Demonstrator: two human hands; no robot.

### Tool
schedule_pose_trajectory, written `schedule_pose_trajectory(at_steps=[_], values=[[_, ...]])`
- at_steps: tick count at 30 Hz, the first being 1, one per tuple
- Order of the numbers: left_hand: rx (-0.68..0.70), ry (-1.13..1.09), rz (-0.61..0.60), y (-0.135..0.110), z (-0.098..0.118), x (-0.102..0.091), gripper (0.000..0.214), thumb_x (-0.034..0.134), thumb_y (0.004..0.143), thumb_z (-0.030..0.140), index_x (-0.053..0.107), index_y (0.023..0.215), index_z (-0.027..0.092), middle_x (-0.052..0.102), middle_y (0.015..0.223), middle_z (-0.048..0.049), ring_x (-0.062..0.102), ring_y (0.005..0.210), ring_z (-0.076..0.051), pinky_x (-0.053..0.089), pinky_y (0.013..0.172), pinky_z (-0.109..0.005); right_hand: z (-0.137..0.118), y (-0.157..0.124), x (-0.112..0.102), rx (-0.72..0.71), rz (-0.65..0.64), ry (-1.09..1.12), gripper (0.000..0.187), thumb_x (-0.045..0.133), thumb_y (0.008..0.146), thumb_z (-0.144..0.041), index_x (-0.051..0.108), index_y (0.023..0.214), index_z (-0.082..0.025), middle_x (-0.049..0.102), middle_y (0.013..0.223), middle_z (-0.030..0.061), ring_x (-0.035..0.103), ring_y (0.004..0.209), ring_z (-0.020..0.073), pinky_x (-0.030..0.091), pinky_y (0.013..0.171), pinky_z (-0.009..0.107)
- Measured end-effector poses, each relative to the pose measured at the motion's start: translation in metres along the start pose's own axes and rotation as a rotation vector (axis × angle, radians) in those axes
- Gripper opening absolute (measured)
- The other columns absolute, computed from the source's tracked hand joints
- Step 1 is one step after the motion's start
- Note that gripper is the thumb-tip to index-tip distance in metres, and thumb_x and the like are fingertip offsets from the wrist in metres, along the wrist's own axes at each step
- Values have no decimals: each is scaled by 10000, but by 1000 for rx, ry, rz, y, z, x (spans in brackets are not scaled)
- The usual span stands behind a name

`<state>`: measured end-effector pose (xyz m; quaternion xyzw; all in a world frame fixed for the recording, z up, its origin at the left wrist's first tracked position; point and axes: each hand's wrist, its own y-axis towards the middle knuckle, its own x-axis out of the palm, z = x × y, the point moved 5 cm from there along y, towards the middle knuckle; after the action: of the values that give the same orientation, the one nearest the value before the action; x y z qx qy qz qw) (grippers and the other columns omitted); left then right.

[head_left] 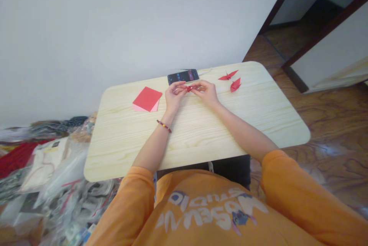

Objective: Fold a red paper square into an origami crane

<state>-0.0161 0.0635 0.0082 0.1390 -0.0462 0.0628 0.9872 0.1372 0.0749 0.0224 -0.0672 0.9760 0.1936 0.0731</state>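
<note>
Between my left hand [174, 95] and my right hand [206, 92] is a small piece of folded red origami paper [188, 89]. The fingertips of both hands pinch it above the light wood table [198, 142]. Beyond my hands lies a black smartphone [183, 76] with its screen lit, close to my left hand's fingers. A stack of red and pink paper squares [147, 99] sits to the left of my left hand. Two finished red paper cranes [228, 75] [235, 84] lie to the right, beyond my right hand.
The table's far edge runs along a white wall [115, 27]. A heap of plastic bags and fabric [51, 173] lies on the floor to the left. A wooden floor [330, 123] and a dark-framed doorway [301, 20] are on the right.
</note>
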Motion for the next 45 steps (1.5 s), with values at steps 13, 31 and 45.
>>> schedule_pose_trajectory(at_steps=[13, 31, 45], values=[[-26, -13, -96, -1, -2, 5, 347, 761, 691, 298, 661, 995, 166, 732, 979, -96, 700, 941, -220, 537, 900, -371, 2, -1, 1, 29, -1, 54, 181, 690, 679, -268, 633, 821, -171, 650, 777, 15, 612, 727, 141, 506, 636, 261], [18, 3, -70, 2, -5, 3, 301, 769, 678, 274, 646, 936, 181, 716, 875, -55, 691, 817, -163, 545, 819, -316, 1, 1, 1, -1, 6, 84, 224, 707, 677, -331, 552, 761, -195, 611, 762, 0, 598, 712, 132, 500, 612, 249], [-55, -3, -23, 1, -6, 6, 317, 782, 636, 436, 705, 784, 167, 726, 774, -45, 657, 665, -146, 546, 667, -288, 15, 5, 8, 239, -90, 327, 346, 804, 558, -380, 606, 752, -173, 636, 655, -14, 561, 558, 99, 495, 552, 250]])
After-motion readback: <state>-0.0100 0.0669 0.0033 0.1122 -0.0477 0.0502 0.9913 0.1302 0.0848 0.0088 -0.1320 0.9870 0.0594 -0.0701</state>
